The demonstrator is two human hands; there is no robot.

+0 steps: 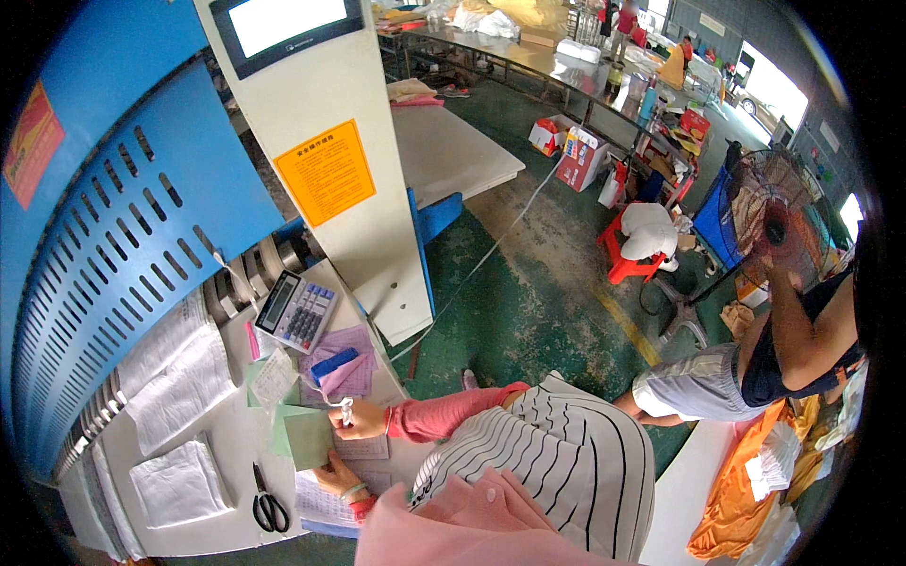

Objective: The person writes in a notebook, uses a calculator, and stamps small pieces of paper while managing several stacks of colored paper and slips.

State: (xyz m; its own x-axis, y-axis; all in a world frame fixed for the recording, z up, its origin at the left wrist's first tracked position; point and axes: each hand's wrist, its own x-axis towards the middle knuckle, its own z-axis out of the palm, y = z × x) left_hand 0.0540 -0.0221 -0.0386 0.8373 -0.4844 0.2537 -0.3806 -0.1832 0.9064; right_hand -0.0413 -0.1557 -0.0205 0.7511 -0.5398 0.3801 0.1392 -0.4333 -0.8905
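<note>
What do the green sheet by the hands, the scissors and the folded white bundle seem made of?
Green sheet: likely matte paper or card, flat with straight edges.
Scissors: handles look like black plastic, smooth and rounded; slim blades presumably metal, finish unclear.
Folded white bundle: probably cloth, dull-surfaced, given its soft creases.

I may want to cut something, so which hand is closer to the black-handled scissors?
Left. Your left hand is at the green paper, to the right of the scissors; your right hand is higher in the picture, farther from them.

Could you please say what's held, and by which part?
Left hand: pale green rectangular paper, near its lower-right corner. Right hand: small white object, part unclear.
</note>
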